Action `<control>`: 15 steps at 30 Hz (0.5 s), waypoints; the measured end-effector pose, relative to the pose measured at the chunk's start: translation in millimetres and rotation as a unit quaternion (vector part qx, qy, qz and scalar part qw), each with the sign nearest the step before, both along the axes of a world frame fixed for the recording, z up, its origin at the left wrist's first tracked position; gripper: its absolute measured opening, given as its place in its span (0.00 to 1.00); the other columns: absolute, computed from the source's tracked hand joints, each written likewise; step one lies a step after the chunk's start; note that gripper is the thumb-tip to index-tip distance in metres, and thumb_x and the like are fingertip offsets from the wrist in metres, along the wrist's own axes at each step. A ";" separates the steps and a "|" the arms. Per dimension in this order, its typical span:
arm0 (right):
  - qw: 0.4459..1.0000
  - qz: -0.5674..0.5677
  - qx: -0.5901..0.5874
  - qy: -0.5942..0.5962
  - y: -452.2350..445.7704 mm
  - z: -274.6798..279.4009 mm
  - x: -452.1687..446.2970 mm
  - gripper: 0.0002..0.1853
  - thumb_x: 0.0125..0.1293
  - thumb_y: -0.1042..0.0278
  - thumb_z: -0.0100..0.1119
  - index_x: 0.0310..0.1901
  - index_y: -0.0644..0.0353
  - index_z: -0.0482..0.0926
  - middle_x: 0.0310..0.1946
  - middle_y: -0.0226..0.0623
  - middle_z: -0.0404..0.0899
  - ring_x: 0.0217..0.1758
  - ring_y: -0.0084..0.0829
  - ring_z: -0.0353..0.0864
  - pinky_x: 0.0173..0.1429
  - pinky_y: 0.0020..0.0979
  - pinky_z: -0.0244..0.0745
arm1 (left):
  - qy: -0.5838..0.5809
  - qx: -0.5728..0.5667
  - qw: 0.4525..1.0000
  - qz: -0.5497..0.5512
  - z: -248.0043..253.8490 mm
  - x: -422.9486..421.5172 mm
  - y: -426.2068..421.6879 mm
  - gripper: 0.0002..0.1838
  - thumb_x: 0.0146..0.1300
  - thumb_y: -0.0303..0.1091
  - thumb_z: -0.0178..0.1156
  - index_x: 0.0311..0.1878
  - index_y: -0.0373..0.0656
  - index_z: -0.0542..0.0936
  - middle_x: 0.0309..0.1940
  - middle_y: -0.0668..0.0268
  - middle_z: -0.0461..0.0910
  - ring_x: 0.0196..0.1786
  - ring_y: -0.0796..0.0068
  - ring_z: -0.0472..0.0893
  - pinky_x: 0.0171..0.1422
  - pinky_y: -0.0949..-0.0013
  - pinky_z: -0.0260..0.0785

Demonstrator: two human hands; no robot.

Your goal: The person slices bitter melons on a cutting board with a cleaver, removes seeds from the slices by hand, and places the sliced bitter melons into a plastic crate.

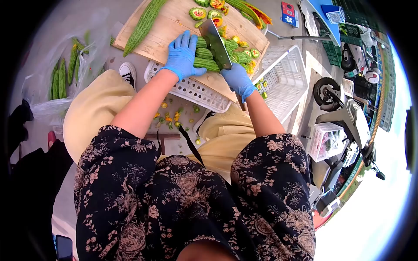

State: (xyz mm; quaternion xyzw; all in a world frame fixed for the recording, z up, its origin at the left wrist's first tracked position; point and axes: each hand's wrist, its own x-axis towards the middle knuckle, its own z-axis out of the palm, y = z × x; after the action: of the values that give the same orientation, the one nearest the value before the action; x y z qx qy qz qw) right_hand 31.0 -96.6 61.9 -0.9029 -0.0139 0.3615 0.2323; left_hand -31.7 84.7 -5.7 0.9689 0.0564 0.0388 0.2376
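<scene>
Blue gloves (182, 58); black blouse (187, 195) with pinkish-beige floral print; pale yellow trousers (93, 113); bright green gourds (145, 26), some slices (198, 14) showing orange-red centres; tan wooden board (165, 28); white perforated basket (198, 93)

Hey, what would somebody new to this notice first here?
Probably the cleaver, gripped in the blue-gloved right hand among green bitter melons on the wooden board, the gloved left hand spread to the left of the blade. Next, perhaps, the orange and yellow scraps on the ground between the feet, and the motorbike off to the right.
</scene>
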 end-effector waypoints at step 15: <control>0.999 0.029 -0.012 -0.023 -12.0 46.9 -25.5 0.17 0.58 0.64 0.51 0.38 0.73 0.77 0.20 0.50 0.77 0.20 0.38 0.79 0.25 0.35 0.74 | -0.149 -0.107 0.981 -0.063 -20.1 -9.2 11.3 0.24 0.43 0.52 0.69 0.45 0.57 0.77 0.65 0.54 0.60 0.68 0.48 0.56 0.71 0.51 0.50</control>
State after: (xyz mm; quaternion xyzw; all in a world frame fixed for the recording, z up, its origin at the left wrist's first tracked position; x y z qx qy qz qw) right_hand 5.5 -108.6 108.8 -0.9128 -0.0413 0.3473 0.2109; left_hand -41.0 96.0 -25.8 0.9227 -0.0366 0.1619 0.3479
